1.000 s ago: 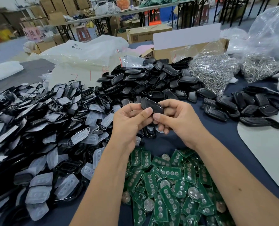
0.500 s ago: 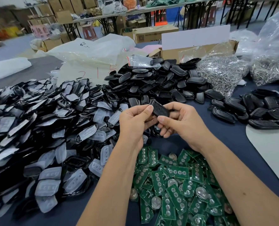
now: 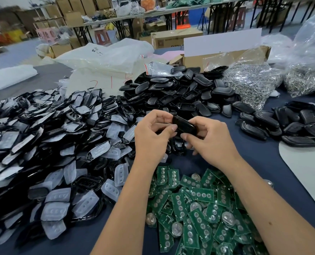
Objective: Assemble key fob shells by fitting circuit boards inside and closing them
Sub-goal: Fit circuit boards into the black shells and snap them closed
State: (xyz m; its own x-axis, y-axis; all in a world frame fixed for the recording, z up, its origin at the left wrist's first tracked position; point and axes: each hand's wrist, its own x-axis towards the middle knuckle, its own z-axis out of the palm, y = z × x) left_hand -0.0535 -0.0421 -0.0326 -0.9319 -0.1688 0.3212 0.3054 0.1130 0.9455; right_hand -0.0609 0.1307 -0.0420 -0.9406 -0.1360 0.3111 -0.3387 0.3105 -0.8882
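Fingers of your left hand (image 3: 153, 133) and right hand (image 3: 208, 138) curl around the key fob shell (image 3: 183, 124), pinching it between them. It's glossy black, rounded, tilted.

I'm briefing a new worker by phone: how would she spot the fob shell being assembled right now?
Start at the pile of green circuit boards nearest the person. Just above it, the left hand and right hand meet. The glossy black shell pinched between them is the only one lifted off the table.
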